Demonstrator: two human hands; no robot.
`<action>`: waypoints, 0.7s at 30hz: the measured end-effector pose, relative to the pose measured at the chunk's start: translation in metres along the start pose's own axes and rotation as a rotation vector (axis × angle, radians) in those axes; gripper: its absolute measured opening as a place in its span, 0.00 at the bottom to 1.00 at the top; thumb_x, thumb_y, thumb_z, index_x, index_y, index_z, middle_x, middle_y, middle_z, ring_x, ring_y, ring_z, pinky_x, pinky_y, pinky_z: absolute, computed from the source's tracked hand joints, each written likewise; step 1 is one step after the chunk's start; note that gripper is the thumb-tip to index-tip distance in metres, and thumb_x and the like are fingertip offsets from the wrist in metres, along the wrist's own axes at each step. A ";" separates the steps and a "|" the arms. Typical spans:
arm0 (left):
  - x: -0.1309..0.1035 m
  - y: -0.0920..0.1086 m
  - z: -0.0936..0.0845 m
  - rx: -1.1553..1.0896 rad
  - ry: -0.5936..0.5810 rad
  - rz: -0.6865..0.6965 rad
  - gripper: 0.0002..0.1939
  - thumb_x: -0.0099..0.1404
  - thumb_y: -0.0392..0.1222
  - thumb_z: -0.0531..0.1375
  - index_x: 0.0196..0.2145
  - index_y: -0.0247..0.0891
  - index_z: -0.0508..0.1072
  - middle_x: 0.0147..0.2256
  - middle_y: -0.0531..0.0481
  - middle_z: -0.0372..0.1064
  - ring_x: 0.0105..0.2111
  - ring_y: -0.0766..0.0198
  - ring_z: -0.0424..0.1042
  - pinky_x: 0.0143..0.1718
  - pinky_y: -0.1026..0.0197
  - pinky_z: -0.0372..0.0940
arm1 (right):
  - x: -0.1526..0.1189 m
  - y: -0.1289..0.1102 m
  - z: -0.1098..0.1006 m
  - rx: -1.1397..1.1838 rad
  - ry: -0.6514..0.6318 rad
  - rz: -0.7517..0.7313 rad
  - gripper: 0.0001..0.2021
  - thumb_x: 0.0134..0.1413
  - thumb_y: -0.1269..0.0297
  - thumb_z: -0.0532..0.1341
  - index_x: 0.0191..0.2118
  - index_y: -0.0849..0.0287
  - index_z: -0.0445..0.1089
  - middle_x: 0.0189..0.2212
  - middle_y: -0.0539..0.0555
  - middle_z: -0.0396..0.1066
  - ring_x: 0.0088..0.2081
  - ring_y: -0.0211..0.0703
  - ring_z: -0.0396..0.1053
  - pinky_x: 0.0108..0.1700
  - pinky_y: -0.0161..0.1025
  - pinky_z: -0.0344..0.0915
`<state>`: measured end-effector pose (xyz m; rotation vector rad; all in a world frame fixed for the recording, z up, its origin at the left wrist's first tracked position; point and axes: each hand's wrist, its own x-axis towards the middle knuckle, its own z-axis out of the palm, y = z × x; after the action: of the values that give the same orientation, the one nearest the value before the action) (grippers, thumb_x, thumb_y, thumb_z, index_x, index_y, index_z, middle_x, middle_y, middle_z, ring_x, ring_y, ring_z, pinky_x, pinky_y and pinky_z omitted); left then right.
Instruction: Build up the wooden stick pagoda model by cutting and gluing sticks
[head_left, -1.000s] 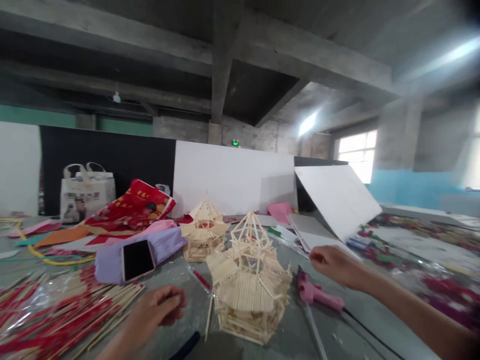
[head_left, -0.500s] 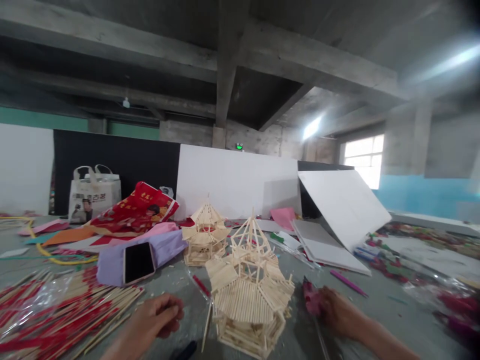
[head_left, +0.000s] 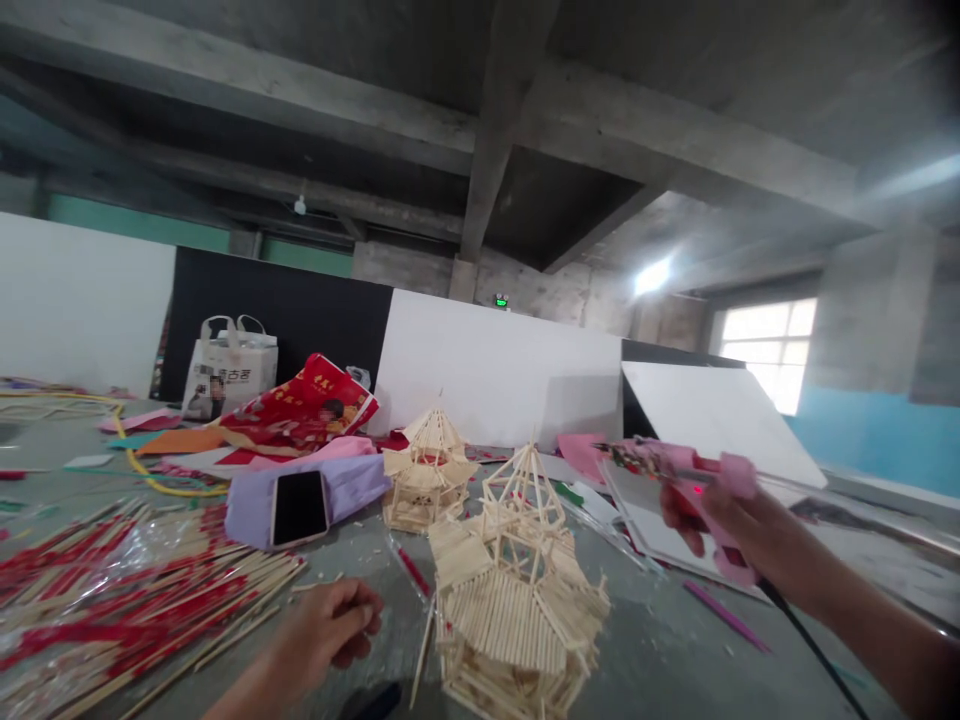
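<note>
The right hand (head_left: pixel 739 525) holds a pink glue gun (head_left: pixel 686 480) lifted off the table (head_left: pixel 660 650), over its right part. The fingers (head_left: pixel 679 515) are curled round the grip, which runs down through the palm; the gun's body sticks out to the left above them, its nozzle pointing left toward the stick models. A small red light shows on the gun near the fingers. A black cord (head_left: pixel 806 645) trails from the bottom of the grip down along the forearm toward the near right corner.

The left hand (head_left: pixel 330 630) rests near the front edge of the table, fingers folded loosely together into a soft fist; whether it pinches anything cannot be told. It lies just left of a single thin stick (head_left: pixel 424 645) lying on the table and is apart from it.

Between the two hands, close to the front edge, stands a pavilion model (head_left: pixel 517 600) built of pale wooden sticks, with an open pointed frame on top. The glue gun is above and to the right of it, well apart. Behind it, toward the middle of the table, stands a smaller stick model (head_left: pixel 427 480). A phone (head_left: pixel 298 508) lies face up on a lilac cloth (head_left: pixel 349 490) to the left of that. A heap of sticks in red wrappers (head_left: pixel 127 600) covers the near left part of the table. White boards (head_left: pixel 720 430) lean at the far right, behind the gun.
</note>
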<state>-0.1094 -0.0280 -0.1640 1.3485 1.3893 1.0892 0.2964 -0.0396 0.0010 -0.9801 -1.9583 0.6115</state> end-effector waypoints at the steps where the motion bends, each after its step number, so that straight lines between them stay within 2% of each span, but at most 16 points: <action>1: 0.001 -0.001 0.000 0.000 -0.016 0.015 0.13 0.45 0.48 0.58 0.24 0.35 0.68 0.23 0.51 0.68 0.20 0.66 0.67 0.20 0.67 0.56 | 0.005 -0.009 0.009 0.010 -0.021 -0.007 0.18 0.56 0.48 0.48 0.36 0.58 0.65 0.27 0.53 0.65 0.23 0.36 0.61 0.24 0.36 0.60; 4: 0.004 -0.004 -0.002 0.022 -0.032 0.052 0.12 0.46 0.47 0.56 0.25 0.35 0.68 0.23 0.52 0.67 0.20 0.66 0.66 0.20 0.67 0.54 | 0.018 -0.021 0.030 -0.016 -0.070 0.004 0.21 0.53 0.45 0.50 0.30 0.59 0.64 0.23 0.51 0.63 0.21 0.34 0.60 0.22 0.34 0.58; 7: 0.006 -0.006 -0.002 0.057 -0.012 0.085 0.12 0.47 0.46 0.54 0.25 0.35 0.68 0.22 0.52 0.67 0.20 0.67 0.66 0.19 0.67 0.54 | 0.029 -0.021 0.039 -0.066 -0.086 0.023 0.22 0.51 0.42 0.50 0.26 0.60 0.62 0.21 0.49 0.62 0.19 0.32 0.58 0.20 0.33 0.55; 13: 0.007 -0.008 -0.001 0.066 0.010 0.157 0.10 0.51 0.44 0.52 0.24 0.34 0.67 0.22 0.53 0.65 0.20 0.68 0.65 0.19 0.68 0.54 | 0.041 -0.016 0.042 -0.164 -0.085 0.058 0.23 0.51 0.42 0.50 0.23 0.59 0.59 0.18 0.48 0.60 0.17 0.32 0.57 0.18 0.33 0.55; 21: 0.006 -0.003 -0.001 0.115 0.028 0.145 0.10 0.50 0.44 0.51 0.23 0.34 0.66 0.20 0.54 0.63 0.19 0.68 0.65 0.18 0.68 0.53 | 0.044 -0.015 0.045 -0.222 -0.064 0.092 0.24 0.49 0.41 0.51 0.20 0.58 0.58 0.15 0.46 0.58 0.15 0.31 0.56 0.16 0.31 0.52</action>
<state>-0.1109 -0.0224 -0.1673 1.5419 1.4100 1.1418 0.2373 -0.0146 0.0087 -1.2062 -2.0787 0.4885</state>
